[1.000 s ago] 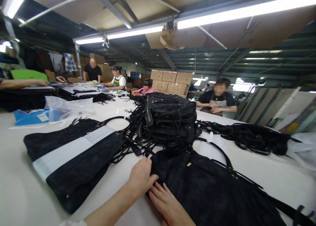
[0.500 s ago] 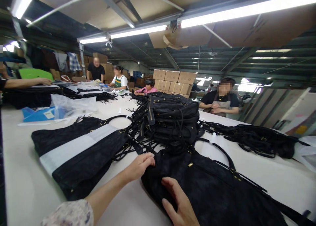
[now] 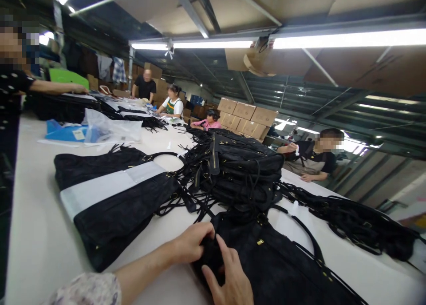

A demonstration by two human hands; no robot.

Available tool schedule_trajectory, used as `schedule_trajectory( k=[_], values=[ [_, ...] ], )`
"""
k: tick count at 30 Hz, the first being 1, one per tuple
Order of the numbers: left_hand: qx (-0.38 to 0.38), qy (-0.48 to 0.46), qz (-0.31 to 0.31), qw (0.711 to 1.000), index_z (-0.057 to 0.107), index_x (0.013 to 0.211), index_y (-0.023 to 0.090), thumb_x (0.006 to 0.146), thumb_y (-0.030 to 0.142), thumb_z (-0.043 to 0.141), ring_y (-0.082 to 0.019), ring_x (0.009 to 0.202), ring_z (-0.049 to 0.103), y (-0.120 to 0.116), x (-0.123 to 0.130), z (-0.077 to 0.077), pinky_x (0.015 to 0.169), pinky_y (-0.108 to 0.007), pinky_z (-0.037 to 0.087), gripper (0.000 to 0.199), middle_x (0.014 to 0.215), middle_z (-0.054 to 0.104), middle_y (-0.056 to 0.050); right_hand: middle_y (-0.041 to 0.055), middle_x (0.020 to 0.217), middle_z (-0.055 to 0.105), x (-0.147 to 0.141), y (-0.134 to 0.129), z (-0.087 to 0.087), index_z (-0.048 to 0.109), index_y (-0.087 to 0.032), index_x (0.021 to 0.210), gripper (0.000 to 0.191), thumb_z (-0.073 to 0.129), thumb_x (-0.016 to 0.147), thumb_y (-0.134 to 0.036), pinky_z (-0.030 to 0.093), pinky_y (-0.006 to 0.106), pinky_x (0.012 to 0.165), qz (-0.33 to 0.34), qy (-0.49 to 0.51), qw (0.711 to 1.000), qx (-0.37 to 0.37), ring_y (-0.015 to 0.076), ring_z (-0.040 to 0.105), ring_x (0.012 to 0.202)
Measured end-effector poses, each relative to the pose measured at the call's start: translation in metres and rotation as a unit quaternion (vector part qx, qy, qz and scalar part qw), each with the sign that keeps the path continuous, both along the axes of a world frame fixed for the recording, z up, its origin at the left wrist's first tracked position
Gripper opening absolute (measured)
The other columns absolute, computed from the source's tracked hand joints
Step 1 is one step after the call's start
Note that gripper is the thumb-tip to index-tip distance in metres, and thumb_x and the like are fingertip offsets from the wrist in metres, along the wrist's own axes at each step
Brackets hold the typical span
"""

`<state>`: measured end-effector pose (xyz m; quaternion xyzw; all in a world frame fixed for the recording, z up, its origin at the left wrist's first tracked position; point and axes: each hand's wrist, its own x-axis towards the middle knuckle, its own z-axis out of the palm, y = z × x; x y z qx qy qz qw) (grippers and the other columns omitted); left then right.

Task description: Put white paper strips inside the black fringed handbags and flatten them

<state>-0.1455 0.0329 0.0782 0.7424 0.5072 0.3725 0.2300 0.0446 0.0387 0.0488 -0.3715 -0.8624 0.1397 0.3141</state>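
A black handbag [image 3: 279, 260] with brass-coloured fittings lies flat on the table in front of me, its looped handle toward the far side. My left hand [image 3: 195, 243] is closed on the bag's near left corner, fingers curled over the black material. Close beside it, my right hand [image 3: 231, 274] spans a raised fold of the same corner between thumb and fingers. The fingertips of both hands nearly meet there. What lies under the fold is hidden.
Black bags are piled [image 3: 242, 167] just beyond. A second bag with a white band [image 3: 113, 185] lies left, more black bags [image 3: 362, 225] right. Clear plastic and a blue packet [image 3: 66, 131] rest on the white table [image 3: 36, 207]. Several people work around it.
My right hand has moved up and left toward my left hand, and the corner between them is bunched up. The view has turned left. A person at right has raised a hand.
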Motion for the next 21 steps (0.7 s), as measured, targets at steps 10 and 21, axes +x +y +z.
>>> schedule_trajectory(
  k=[10, 21],
  values=[
    [0.039, -0.012, -0.071, 0.997, 0.037, 0.072, 0.021, 0.053, 0.003, 0.043, -0.017, 0.082, 0.046, 0.001, -0.002, -0.001, 0.072, -0.027, 0.037, 0.027, 0.084, 0.050, 0.000, 0.0199, 0.121, 0.064, -0.007, -0.003, -0.037, 0.006, -0.021, 0.151, 0.086, 0.058, 0.082, -0.026, 0.062, 0.044, 0.070, -0.076, -0.040, 0.991, 0.105, 0.0375, 0.069, 0.100],
    [-0.101, -0.083, -0.139, 0.982, 0.038, 0.066, 0.020, 0.049, 0.011, 0.040, -0.013, 0.073, 0.042, 0.008, -0.006, 0.005, 0.068, -0.024, 0.037, 0.019, 0.072, 0.044, 0.005, 0.0123, 0.135, 0.057, 0.001, -0.001, -0.030, -0.013, -0.028, 0.155, 0.085, 0.039, 0.089, -0.014, 0.061, 0.042, 0.080, -0.036, -0.016, 0.993, 0.114, 0.0306, 0.066, 0.108]
  ],
)
